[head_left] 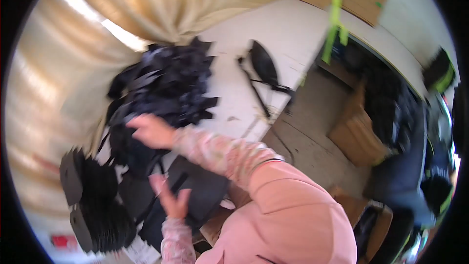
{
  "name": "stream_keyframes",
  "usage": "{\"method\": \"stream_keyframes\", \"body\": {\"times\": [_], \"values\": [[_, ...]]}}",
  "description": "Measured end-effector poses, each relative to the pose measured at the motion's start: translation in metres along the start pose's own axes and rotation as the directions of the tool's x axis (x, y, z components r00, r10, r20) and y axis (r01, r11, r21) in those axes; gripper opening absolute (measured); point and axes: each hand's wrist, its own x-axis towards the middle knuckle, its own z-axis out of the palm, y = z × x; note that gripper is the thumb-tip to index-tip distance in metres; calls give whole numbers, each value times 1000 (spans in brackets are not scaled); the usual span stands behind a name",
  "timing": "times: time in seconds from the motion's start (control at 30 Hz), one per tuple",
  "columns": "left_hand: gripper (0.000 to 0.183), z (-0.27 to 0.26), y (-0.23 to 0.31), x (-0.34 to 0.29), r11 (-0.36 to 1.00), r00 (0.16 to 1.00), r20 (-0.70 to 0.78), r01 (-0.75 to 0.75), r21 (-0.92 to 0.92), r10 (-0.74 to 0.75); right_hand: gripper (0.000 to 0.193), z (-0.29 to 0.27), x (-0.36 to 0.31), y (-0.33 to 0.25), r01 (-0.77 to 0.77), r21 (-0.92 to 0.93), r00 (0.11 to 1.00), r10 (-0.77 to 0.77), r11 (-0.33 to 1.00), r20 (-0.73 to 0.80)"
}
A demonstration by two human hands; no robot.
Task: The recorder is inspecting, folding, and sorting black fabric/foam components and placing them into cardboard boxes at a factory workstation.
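Note:
My left hand is over dark flat panels at the near edge of the table, thumb apart and fingers stretched. Just past its fingertips lies a narrow black strap. Farther forward, my right hand reaches across to the near side of a large heap of black fabric pieces. Its fingers are slightly blurred and look extended, with nothing visible in them. Two stacks of black rounded pieces, a farther stack and a nearer stack, stand to the left of my hands.
A black pointed piece with straps lies on the white table. Beige curtains hang along the left. To the right are a cardboard box, dark material and yellow-green tape hanging down.

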Motion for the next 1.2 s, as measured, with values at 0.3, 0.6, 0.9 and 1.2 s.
{"method": "stream_keyframes", "body": {"times": [0.3,0.6,0.9,1.2], "values": [[56,-99,-81,99,793,928,-349,-113,-598,-131,29,24,-33,-113,393,-9,898,-381,920,222],[29,-151,-16,98,999,878,-476,-50,16,52,74,12,-38,-114,-25,-197,968,73,980,239],[22,-167,-9,91,987,886,-464,-78,-141,4,15,-27,-18,-77,10,-353,990,40,936,133],[19,-196,-47,59,922,823,-507,49,-385,-256,32,-14,-17,-89,-175,-108,851,206,979,484]]}}
